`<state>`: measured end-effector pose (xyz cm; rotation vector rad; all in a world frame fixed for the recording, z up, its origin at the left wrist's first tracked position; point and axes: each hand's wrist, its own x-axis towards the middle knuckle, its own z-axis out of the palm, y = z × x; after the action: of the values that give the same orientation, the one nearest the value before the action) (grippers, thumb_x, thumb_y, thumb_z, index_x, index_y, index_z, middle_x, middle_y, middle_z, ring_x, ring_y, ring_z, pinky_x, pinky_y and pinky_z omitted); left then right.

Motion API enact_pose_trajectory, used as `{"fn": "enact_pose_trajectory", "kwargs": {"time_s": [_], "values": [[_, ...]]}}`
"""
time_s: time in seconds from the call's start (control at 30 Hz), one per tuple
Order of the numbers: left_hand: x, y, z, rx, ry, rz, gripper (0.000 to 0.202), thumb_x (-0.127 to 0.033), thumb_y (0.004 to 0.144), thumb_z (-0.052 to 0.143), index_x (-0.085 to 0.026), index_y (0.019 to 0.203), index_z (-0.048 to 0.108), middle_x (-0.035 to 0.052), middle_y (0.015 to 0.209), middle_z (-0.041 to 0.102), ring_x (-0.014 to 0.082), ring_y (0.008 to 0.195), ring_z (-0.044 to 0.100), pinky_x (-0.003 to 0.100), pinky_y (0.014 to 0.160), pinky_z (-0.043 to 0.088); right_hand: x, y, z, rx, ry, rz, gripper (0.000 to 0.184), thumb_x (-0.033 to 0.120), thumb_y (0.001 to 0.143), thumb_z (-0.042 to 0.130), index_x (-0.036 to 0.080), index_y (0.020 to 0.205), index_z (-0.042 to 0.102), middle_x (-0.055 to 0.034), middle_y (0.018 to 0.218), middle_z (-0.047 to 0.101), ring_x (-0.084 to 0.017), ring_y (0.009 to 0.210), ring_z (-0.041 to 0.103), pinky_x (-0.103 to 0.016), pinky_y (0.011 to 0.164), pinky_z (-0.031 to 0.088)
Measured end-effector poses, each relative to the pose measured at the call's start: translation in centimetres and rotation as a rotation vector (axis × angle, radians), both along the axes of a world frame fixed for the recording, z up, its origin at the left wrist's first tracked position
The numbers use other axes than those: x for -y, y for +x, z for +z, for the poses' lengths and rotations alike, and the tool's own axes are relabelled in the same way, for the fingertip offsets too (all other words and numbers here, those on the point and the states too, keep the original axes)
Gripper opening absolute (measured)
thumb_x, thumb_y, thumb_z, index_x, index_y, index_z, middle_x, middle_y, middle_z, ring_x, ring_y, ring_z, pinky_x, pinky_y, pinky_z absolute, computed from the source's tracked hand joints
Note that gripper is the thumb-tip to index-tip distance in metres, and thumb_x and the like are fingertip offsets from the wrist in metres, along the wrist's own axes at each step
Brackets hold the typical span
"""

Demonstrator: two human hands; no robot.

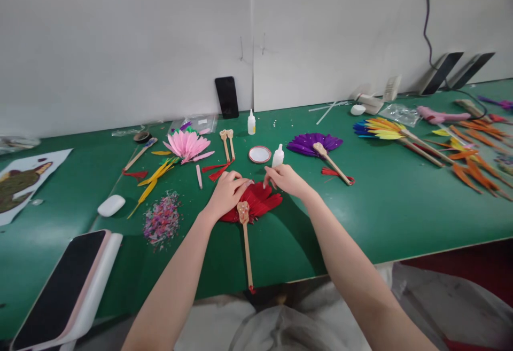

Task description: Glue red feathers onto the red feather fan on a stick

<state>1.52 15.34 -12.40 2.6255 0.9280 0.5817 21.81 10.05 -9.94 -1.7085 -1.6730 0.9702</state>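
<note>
A red feather fan (262,201) lies on the green table in front of me, its wooden handle (247,255) pointing toward me and ending in a red cord at the table edge. Small beads dot the handle's carved head. My left hand (228,195) rests over the fan's left side, fingers bent and pressed onto the feathers, holding it. My right hand (286,180) hovers at the fan's upper right edge, thumb and fingertips slightly apart with nothing visible between them. Just behind it stands a white glue bottle (278,156). A round red-rimmed dish (259,154) sits beyond both hands.
A purple fan (315,144) lies to the right, a pink feather fan (187,145) to the left. Colourful bits (162,220) are heaped at left, near a white case (111,205). Another glue bottle (251,123) and a phone (226,98) stand behind. Loose orange feathers (476,172) spread far right.
</note>
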Motion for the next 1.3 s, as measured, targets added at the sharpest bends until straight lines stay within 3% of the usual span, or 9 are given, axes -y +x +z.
{"fn": "enact_pose_trajectory", "kwargs": {"time_s": [0.2,0.37,0.67,0.97,1.3], "values": [[0.1,0.1,0.0,0.000,-0.016,0.002,0.035,-0.035,0.093,0.039,-0.019,0.103,0.068,0.0067,0.091,0.056,0.0194,0.088,0.046,0.037,0.087,0.042,0.8,2.0,1.1,0.010,-0.145,0.217,0.049,0.033,0.089,0.037,0.014,0.063,0.073,0.0029,0.040,0.039,-0.010,0.041,0.035,-0.024,0.051,0.033],[0.0,0.1,0.1,-0.005,-0.027,0.002,0.035,-0.035,0.093,0.038,-0.021,0.104,0.068,0.0064,0.091,0.056,0.0194,0.088,0.046,0.038,0.087,0.042,0.8,1.9,1.1,0.060,-0.156,0.196,0.045,0.032,0.087,0.039,0.015,0.066,0.074,0.0016,0.046,0.045,-0.009,0.043,0.033,-0.025,0.052,0.032],[0.1,0.1,0.0,0.016,-0.031,-0.001,0.034,-0.036,0.093,0.039,-0.023,0.103,0.068,0.0059,0.090,0.056,0.0196,0.088,0.047,0.038,0.087,0.042,0.7,1.8,0.6,0.062,-0.132,0.136,0.043,0.032,0.086,0.038,0.015,0.073,0.075,0.0038,0.040,0.038,-0.010,0.041,0.036,-0.023,0.049,0.034],[0.0,-0.1,0.1,0.021,-0.055,0.010,0.034,-0.036,0.093,0.039,-0.023,0.105,0.067,0.0059,0.090,0.056,0.0196,0.089,0.048,0.038,0.087,0.042,0.7,2.2,0.7,0.060,-0.067,0.146,0.048,0.031,0.087,0.037,0.015,0.059,0.072,0.0047,0.039,0.030,-0.010,0.040,0.030,-0.024,0.048,0.030],[0.1,-0.1,0.1,0.006,-0.064,0.015,0.033,-0.035,0.092,0.040,-0.022,0.105,0.067,0.0063,0.091,0.056,0.0200,0.090,0.047,0.038,0.088,0.042,0.8,2.2,0.5,0.074,-0.108,0.115,0.042,0.029,0.085,0.040,0.016,0.064,0.074,0.0031,0.037,0.039,-0.011,0.039,0.037,-0.023,0.048,0.036]]}}
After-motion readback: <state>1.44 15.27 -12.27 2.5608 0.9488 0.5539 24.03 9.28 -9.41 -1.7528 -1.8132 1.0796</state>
